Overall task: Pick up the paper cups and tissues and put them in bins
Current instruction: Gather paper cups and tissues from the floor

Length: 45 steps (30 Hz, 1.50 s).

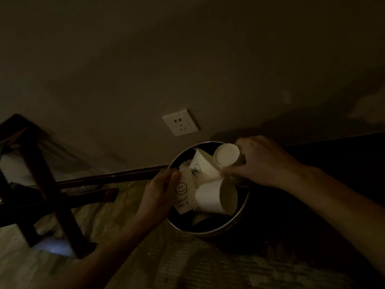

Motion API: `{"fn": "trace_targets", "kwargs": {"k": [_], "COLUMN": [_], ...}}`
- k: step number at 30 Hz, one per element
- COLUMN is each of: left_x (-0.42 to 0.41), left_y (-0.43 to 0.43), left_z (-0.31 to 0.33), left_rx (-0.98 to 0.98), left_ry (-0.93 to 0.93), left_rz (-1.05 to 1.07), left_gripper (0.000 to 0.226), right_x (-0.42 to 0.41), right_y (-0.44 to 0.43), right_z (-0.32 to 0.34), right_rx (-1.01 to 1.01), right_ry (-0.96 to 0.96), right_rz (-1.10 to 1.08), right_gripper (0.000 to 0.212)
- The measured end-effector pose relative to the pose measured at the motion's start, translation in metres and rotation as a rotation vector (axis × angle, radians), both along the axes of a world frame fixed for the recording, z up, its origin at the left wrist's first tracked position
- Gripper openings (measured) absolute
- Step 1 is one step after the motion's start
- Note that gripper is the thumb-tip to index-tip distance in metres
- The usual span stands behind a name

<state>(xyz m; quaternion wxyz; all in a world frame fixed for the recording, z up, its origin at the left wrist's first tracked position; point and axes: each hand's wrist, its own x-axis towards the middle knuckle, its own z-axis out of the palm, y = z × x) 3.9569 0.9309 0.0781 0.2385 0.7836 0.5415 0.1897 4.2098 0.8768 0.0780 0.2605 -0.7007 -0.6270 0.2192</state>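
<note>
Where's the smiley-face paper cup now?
In the head view, the white smiley-face paper cup is gripped by the left hand over the left rim of the round metal bin.

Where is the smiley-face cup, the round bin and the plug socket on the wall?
White paper cup with a smiley face (181, 191): head view, on its printed side.
Round shiny metal bin (227, 225): head view, on its near rim.
White square wall socket (180, 122): head view, on its faceplate middle.

The bin stands on the floor before me, a socket on the wall behind it. Paper cups lie inside. My left hand holds the left cup at its left rim, my right hand the right cup over its far side. Furniture legs stand well left.
</note>
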Motion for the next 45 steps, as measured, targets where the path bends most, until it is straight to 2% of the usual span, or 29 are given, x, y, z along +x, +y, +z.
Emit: {"fn": "trace_targets", "kwargs": {"k": [4, 8, 10, 12, 15, 18, 20, 23, 25, 28, 30, 33, 36, 38, 40, 43, 45], "left_x": [-0.011, -0.020, -0.017, -0.005, 0.019, 0.037, 0.042, 0.035, 0.027, 0.015, 0.013, 0.022, 0.051, 0.081, 0.123, 0.200, 0.254], "left_y": [-0.003, -0.012, -0.011, -0.007, -0.003, -0.004, -0.003, 0.004, 0.010, 0.018, 0.022, 0.025, 0.021, 0.015, 0.003, -0.029, -0.053], "left_z": [0.007, 0.011, 0.019, 0.035, 0.061, 0.073, 0.072, 0.064, 0.056, 0.040, 0.033, 0.040, 0.067, 0.083, 0.095, 0.095, 0.076], "left_rx": [-0.070, -0.103, -0.044, 0.050, 0.037, -0.059, -0.027, 0.031, 0.063, 0.128, 0.086, 0.075, 0.180, 0.218, 0.221, 0.180, 0.161], "left_ry": [-0.007, -0.075, -0.060, -0.084, -0.204, -0.267, -0.275, -0.257, -0.184, 0.101, 0.254, 0.339, 0.278, 0.193, 0.097, 0.067, 0.028], "left_rz": [0.009, 0.015, 0.040, 0.028, -0.147, -0.337, -0.382, -0.289, -0.223, -0.187, -0.212, -0.247, -0.298, -0.396, -0.558, -0.885, -1.016], "left_gripper": [0.025, 0.035, 0.049, 0.048, 0.036, 0.041, 0.028, 0.011, 0.005, 0.015, 0.009, 0.016, 0.011, 0.027, 0.039, 0.033, 0.035], "right_x": [0.020, 0.030, 0.032, 0.030, 0.011, -0.018, -0.032, -0.039, -0.038, -0.038, -0.035, -0.025, -0.002, 0.022, 0.053, 0.100, 0.126], "right_y": [-0.010, -0.007, -0.004, -0.003, 0.001, 0.002, 0.002, 0.001, -0.002, -0.009, -0.014, -0.023, -0.040, -0.057, -0.083, -0.139, -0.188], "right_z": [0.005, 0.009, 0.014, 0.023, 0.033, 0.038, 0.037, 0.029, 0.022, 0.011, 0.009, 0.014, 0.030, 0.040, 0.046, 0.050, 0.042], "right_rx": [-0.023, 0.116, 0.172, 0.239, 0.248, 0.239, 0.248, 0.202, 0.218, 0.354, 0.382, 0.395, 0.360, 0.329, 0.282, 0.192, 0.147], "right_ry": [0.260, 0.366, 0.427, 0.519, 0.576, 0.618, 0.632, 0.583, 0.378, 0.113, 0.088, 0.114, 0.118, 0.100, 0.074, 0.078, 0.066], "right_rz": [-0.048, -0.145, -0.148, -0.100, 0.029, 0.121, 0.169, 0.216, 0.227, 0.255, 0.267, 0.215, 0.162, 0.124, 0.045, -0.167, -0.359], "right_gripper": [0.061, 0.032, 0.018, 0.012, 0.015, 0.016, 0.017, 0.009, 0.007, 0.020, 0.022, 0.018, 0.017, 0.014, 0.009, 0.016, 0.020]}}
